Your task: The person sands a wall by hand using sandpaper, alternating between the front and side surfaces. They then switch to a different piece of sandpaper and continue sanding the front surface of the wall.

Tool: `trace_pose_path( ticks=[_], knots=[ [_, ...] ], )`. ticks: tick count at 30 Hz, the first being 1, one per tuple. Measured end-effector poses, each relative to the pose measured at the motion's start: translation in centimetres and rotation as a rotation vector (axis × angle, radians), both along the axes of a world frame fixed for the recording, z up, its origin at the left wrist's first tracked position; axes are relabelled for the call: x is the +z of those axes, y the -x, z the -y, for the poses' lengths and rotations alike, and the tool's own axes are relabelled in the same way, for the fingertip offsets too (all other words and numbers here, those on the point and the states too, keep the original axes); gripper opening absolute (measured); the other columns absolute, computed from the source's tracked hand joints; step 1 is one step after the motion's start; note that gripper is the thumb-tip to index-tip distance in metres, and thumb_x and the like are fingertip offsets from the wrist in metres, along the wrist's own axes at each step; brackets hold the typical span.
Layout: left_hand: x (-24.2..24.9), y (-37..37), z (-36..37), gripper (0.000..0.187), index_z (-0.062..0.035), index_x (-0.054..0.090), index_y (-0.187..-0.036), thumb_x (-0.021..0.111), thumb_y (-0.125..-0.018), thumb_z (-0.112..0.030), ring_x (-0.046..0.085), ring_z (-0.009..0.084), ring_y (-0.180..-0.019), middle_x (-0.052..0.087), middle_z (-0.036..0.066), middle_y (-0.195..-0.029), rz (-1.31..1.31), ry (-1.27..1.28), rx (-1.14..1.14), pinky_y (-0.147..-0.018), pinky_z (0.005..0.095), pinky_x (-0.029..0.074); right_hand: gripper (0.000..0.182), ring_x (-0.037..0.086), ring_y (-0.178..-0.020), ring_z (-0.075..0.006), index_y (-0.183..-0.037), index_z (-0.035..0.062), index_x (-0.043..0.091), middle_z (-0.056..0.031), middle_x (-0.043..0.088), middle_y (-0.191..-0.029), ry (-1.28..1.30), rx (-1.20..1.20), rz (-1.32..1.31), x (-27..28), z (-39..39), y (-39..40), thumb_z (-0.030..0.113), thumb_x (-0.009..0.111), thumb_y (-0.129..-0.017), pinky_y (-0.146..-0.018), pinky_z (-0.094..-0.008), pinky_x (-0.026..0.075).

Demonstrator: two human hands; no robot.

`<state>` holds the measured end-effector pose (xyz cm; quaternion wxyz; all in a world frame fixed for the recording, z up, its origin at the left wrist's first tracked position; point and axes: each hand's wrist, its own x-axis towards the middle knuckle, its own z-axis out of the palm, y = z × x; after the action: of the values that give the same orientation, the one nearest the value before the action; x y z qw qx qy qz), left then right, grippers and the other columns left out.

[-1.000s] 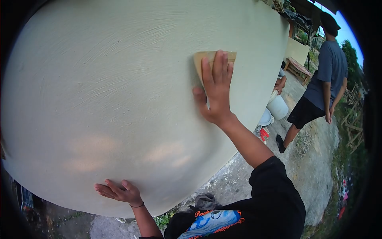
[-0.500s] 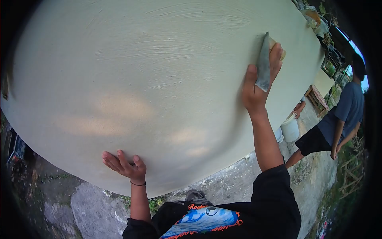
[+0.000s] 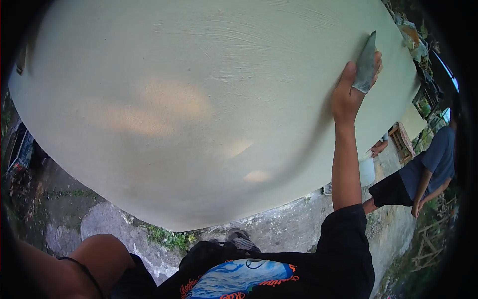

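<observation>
My right hand (image 3: 352, 92) grips a grey flat tool (image 3: 367, 67) with a pointed upper end and holds it against the right part of a large, pale, rounded surface (image 3: 239, 114). My thumb lies left of the tool, with fingertips at its right. Curved ridges and fine marks show on the upper middle of the surface. At the lower left edge of the view, my left hand (image 3: 42, 271) is near the camera, off the surface, with a dark band at the wrist; its fingers are hidden.
At the right stands a person (image 3: 430, 164) in a grey shirt and dark shorts. A white bucket (image 3: 367, 172) is beside another person's hand (image 3: 380, 148). A wooden frame (image 3: 401, 143) stands behind them. Rough concrete ground (image 3: 279, 226) and green weeds (image 3: 169, 239) lie below the curved edge.
My left hand has left the surface and come back close to the camera at the lower left. My right hand, with the tool, has shifted up and right in view.
</observation>
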<state>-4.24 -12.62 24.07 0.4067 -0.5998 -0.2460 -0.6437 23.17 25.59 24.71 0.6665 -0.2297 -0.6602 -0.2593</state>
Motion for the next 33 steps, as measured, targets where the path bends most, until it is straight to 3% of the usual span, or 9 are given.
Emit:
trace_pose_path(
  ticks=[6,14,16,18,24,26,27,30,33],
  knots=[
    [1.0,-2.4,-1.9,0.079,-0.0177,0.012,-0.140,0.040,-0.080,-0.062,0.017,0.0369,-0.133,0.007,0.021,-0.144,-0.088,-0.170,0.211,-0.108,0.0517,0.018,0.058,0.015,-0.139,-0.0276,-0.140,0.0005,0.025,-0.0137,0.022,-0.148,0.035,-0.009,0.163,1.3,-0.3,-3.1,0.033,0.040,-0.095,-0.111,-0.0436,0.005],
    [0.6,-1.8,-2.2,0.066,-0.0093,0.025,-0.135,0.043,-0.085,-0.048,0.029,0.0392,-0.127,0.023,0.024,-0.138,-0.094,-0.365,0.377,-0.105,0.0518,0.025,0.051,0.019,-0.138,-0.0263,-0.137,-0.0034,0.030,-0.0168,0.027,-0.146,0.320,0.500,-0.308,6.2,-3.1,-6.1,0.024,0.040,-0.096,-0.111,-0.0331,0.013],
    [-0.1,-1.6,-1.1,0.062,-0.0071,0.028,-0.134,0.044,-0.086,-0.045,0.032,0.0398,-0.126,0.026,0.025,-0.137,-0.071,-0.340,0.444,-0.104,0.0519,0.027,0.043,0.035,-0.130,-0.0255,-0.135,0.0004,0.038,-0.0159,0.040,-0.138,0.304,0.540,-0.248,6.4,-2.2,-4.4,0.022,0.036,-0.098,-0.107,-0.0359,0.024],
    [0.3,-1.9,-1.1,0.059,-0.0050,0.032,-0.132,0.045,-0.088,-0.042,0.034,0.0404,-0.124,0.030,0.026,-0.135,-0.045,-0.229,0.445,-0.104,0.0519,0.029,0.049,0.019,-0.137,-0.0328,-0.141,0.0149,0.033,-0.0181,0.025,-0.146,-0.023,-0.230,0.057,4.7,0.7,-1.6,0.030,0.042,-0.095,-0.108,-0.0491,0.017],
    [4.1,-4.9,-5.9,0.050,0.0014,0.041,-0.128,0.047,-0.091,-0.031,0.043,0.0421,-0.120,0.042,0.028,-0.131,-0.126,-0.184,0.444,-0.101,0.0520,0.034,0.050,0.014,-0.139,-0.0323,-0.141,0.0249,0.033,-0.0154,0.022,-0.148,-0.036,-0.170,0.114,7.0,0.8,-0.9,0.043,0.039,-0.094,-0.107,-0.0567,0.004],
    [3.3,-3.5,-7.6,0.039,-0.0028,0.046,-0.126,0.045,-0.094,-0.026,0.041,0.0375,-0.124,0.042,0.024,-0.133,-0.243,0.097,0.615,-0.101,0.0494,0.034,0.050,0.014,-0.139,-0.0298,-0.141,0.0257,0.033,-0.0141,0.020,-0.149,0.053,0.071,-0.065,8.5,-0.1,-1.5,0.043,0.039,-0.094,-0.108,-0.0555,0.001],
    [2.0,-2.3,-9.4,0.039,-0.0048,0.053,-0.117,0.050,-0.091,-0.033,0.044,0.0374,-0.121,0.044,0.025,-0.131,-0.086,0.086,0.652,-0.100,0.0471,0.035,0.050,0.013,-0.140,-0.0276,-0.142,0.0261,0.031,-0.0132,0.020,-0.149,-0.008,-0.044,-0.014,7.6,-0.2,-0.9,0.040,0.041,-0.094,-0.108,-0.0548,0.001],
    [-1.9,0.8,-13.9,0.039,-0.0029,0.053,-0.121,0.056,-0.084,-0.013,0.034,0.0356,-0.129,0.040,0.021,-0.136,0.090,0.266,0.764,-0.105,0.0458,0.027,0.055,0.013,-0.140,-0.0254,-0.143,0.0234,0.029,-0.0088,0.016,-0.151,-0.010,-0.163,0.278,1.1,2.6,0.9,0.030,0.046,-0.091,-0.109,-0.0533,0.002],
    [-7.3,3.0,-17.1,0.049,-0.0007,0.042,-0.132,0.033,-0.094,-0.031,0.022,0.0374,-0.136,0.029,0.024,-0.143,0.006,0.247,0.982,-0.109,0.0492,0.014,0.050,0.017,-0.139,-0.0254,-0.141,0.0205,0.032,-0.0087,0.023,-0.149,0.012,-0.165,0.375,-0.7,2.3,-1.3,0.027,0.045,-0.092,-0.111,-0.0458,0.006]
  ],
)
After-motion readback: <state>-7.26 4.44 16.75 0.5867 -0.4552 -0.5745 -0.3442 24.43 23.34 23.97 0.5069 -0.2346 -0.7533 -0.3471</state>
